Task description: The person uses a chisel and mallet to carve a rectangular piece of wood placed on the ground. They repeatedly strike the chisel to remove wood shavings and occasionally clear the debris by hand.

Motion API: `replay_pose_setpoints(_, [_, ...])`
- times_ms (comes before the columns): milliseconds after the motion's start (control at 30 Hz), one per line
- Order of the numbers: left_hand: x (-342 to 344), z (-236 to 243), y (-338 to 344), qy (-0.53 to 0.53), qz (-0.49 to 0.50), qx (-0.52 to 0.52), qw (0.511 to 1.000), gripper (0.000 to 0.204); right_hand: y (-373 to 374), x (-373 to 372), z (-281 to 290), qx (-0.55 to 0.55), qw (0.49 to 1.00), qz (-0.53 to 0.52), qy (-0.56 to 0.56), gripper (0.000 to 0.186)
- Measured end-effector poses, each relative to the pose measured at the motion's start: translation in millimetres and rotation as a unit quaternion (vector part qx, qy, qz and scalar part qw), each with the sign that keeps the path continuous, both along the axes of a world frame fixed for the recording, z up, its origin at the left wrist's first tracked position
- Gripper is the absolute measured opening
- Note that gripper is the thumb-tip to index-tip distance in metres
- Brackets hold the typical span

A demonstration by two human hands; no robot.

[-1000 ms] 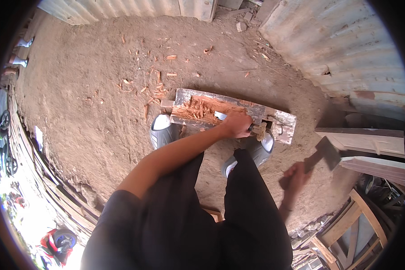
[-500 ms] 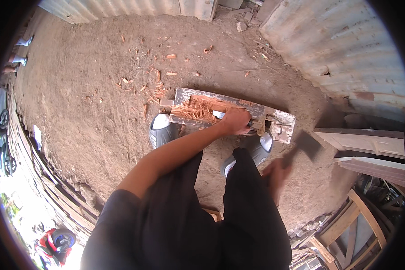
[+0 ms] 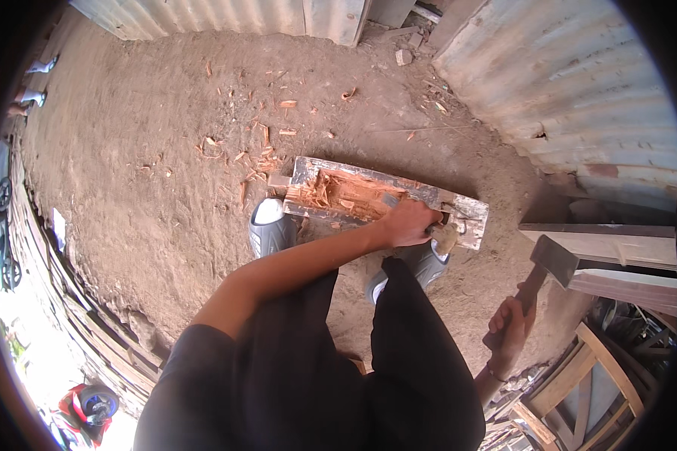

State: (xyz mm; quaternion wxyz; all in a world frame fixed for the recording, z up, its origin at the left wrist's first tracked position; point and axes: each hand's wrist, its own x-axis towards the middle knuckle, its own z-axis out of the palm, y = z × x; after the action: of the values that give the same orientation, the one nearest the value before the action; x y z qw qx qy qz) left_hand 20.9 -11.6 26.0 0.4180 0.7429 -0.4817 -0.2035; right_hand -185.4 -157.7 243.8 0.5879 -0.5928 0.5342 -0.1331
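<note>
Seen from above, a person in black trousers stands on a bare dirt floor (image 3: 150, 165) and bends over one long, weathered grey wooden plank (image 3: 387, 199) that lies flat just ahead of the feet. The plank's top has been hacked open, showing raw orange wood. Two grey rubber shoes (image 3: 272, 225) stand close against its near edge, it seems to keep it from sliding. The left hand (image 3: 408, 222) reaches across the body and is closed on what looks like a small chisel or wedge at the plank's right end, apparently steadying it there; the tool is too hidden to name surely. The right hand (image 3: 510, 325) is wrapped tight around the wooden handle of one steel-headed hatchet (image 3: 551, 261), raised out to the right, well apart from the plank. Many orange wood chips (image 3: 259, 146) are scattered beyond the plank. Corrugated metal sheets (image 3: 572, 83) wall the far side.
</note>
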Motion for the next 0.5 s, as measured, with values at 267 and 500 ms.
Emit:
replay_pose_setpoints(267, [-24.5,-15.5,7.6,-0.027,-0.079,0.024,0.996,0.033,27.1,-8.5,-16.3,0.088,0.995,-0.030,-0.034,0.039])
replay_pose_setpoints(500, [-10.5,-23.7,17.3,0.043,0.027,0.071,0.996,0.031,35.6,2.2,-20.4,0.110,0.994,0.006,0.012,0.042])
